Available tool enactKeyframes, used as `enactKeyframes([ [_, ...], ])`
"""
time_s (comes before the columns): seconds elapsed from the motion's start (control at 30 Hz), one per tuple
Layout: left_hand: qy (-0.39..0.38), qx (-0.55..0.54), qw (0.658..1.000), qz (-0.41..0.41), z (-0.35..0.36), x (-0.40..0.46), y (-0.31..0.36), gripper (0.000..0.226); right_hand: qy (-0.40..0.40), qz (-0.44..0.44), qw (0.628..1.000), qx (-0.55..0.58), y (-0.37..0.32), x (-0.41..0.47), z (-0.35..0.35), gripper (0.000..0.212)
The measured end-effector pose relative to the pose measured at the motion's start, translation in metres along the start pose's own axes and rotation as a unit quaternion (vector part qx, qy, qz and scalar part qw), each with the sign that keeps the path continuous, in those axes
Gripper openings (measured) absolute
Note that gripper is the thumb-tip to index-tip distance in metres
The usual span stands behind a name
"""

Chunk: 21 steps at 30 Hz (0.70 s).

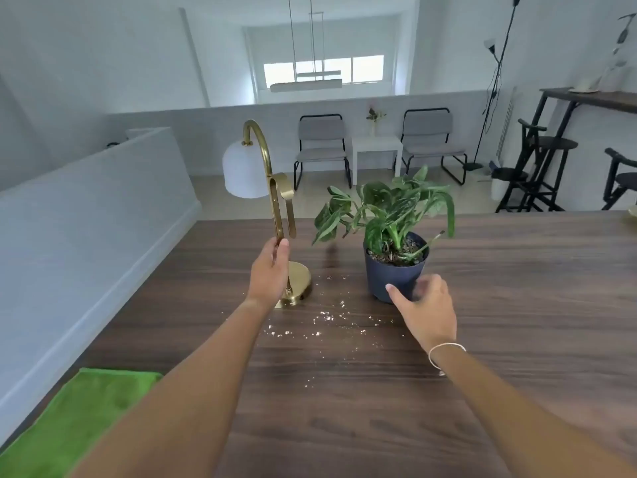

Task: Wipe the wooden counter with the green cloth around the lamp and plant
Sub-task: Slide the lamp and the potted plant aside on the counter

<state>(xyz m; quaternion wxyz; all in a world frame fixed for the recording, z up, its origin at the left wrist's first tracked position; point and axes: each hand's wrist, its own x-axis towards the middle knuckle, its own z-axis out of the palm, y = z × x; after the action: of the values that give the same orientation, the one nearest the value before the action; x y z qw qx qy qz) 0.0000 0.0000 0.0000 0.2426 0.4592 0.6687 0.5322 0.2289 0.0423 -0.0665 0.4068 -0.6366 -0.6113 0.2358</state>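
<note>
The left hand (270, 267) is wrapped round the lower part of the brass lamp (275, 201) stem, thumb on the near side, just above the round base, which sits on the wooden bench (499, 305). The right hand (425, 310) reaches for the dark pot of the plant (389, 219); its fingers are spread and blurred against the pot's near side, so whether it has closed on the pot cannot be told. Between the two hands, and nearer than both, pale crumbs (327, 319) are scattered over the wood. Well back from the left hand, beside that forearm at the bench's near corner, the green cloth (72, 426) lies flat, untouched by either hand.

The step in hand looks like clearing the way, taking hold of the lamp and pot, with no wiping begun. The next move would call for a firm hold on the pot, shifting both things off the crumbed patch without tipping them, then freeing a hand to fetch the cloth.
</note>
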Motion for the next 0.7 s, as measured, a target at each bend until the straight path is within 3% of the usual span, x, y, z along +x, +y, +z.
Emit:
enactKeyframes([
  [0.13,0.047,-0.064,0.997,0.017,0.009,0.010,0.006,0.039,-0.011,0.035,0.998,0.052,0.003,0.008,0.002,0.085],
  [0.33,0.077,-0.124,0.988,0.045,0.015,0.030,0.013,0.030,-0.041,0.013,0.994,0.096,0.007,0.023,0.007,0.097],
  [0.43,0.095,-0.125,0.985,0.072,0.016,0.037,0.018,0.030,-0.055,0.014,0.989,0.136,0.006,0.026,0.009,0.116],
  [0.7,0.117,-0.096,0.984,0.095,0.018,0.036,0.024,0.028,-0.079,-0.010,0.974,0.211,0.008,0.036,0.014,0.117],
])
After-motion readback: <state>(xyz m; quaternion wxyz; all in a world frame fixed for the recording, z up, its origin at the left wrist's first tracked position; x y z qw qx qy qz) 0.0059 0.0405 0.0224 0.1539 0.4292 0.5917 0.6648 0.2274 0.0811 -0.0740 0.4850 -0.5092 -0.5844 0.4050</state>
